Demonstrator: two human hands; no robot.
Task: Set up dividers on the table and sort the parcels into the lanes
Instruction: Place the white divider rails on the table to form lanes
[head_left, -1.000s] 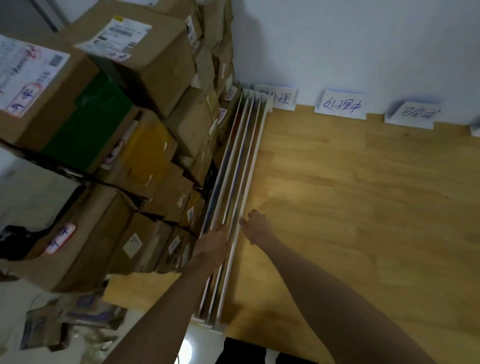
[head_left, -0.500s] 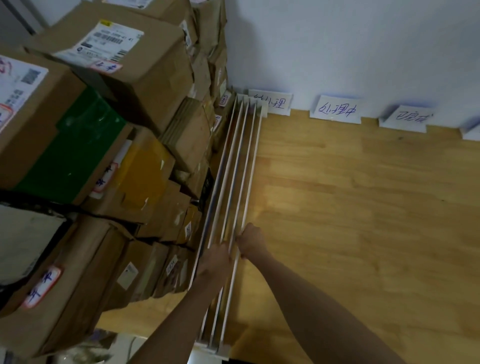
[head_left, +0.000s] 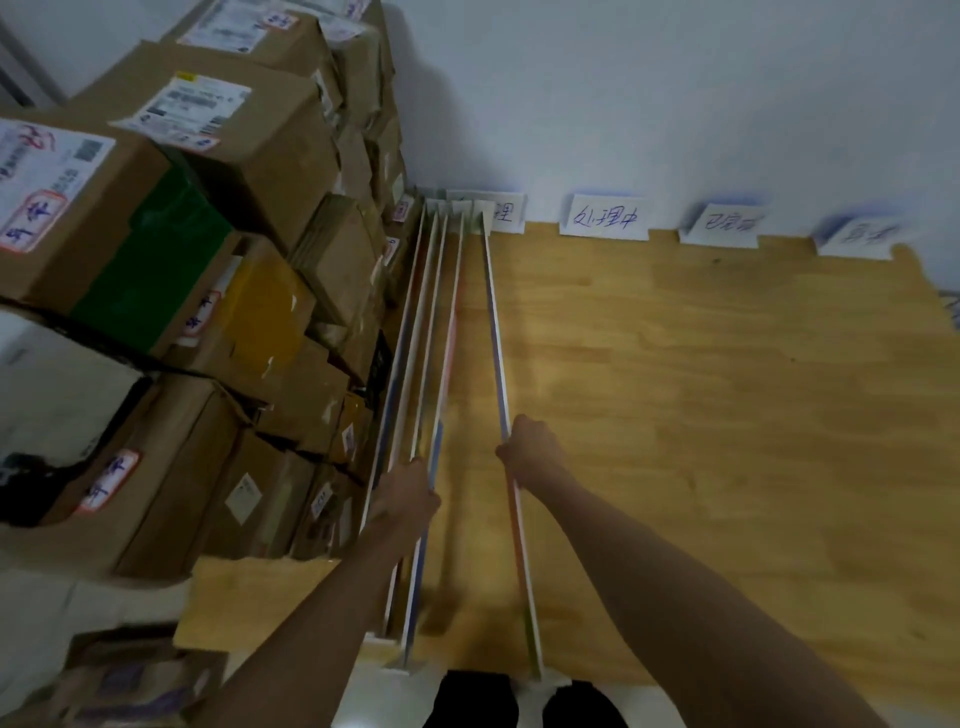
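We are reaching forward, right hand (head_left: 530, 451) gripping one divider (head_left: 493, 322), left hand (head_left: 408, 493) gripping the bunched dividers (head_left: 428, 322).

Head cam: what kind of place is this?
Probably a parcel sorting room or small mailroom. Labelled cardboard parcels are stacked high on the left, handwritten lane signs lean against the wall along a wooden table, and both hands grip long white dividers.
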